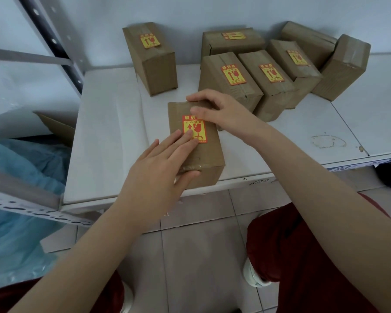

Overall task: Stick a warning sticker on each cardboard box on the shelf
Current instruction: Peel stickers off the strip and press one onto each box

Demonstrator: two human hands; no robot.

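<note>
A taped cardboard box (209, 154) lies at the front edge of the white shelf (108, 136). On its top face sits a red and yellow warning sticker (198, 125). My left hand (160, 168) lies flat on the box, its fingertips pressing the sticker's lower left part and its thumb on the box's near edge. My right hand (219, 109) holds the box's far end, fingers curled over the top edge. Several more boxes stand at the back; one at the left (150, 57) and a row at the right (233, 80) carry stickers. Two at the far right (343, 68) show none.
A grey perforated shelf post (54, 41) rises at the left. Below it are an open carton (59, 127) and blue plastic wrap (20, 199). My knees in red trousers (303, 256) are over the tiled floor in front of the shelf.
</note>
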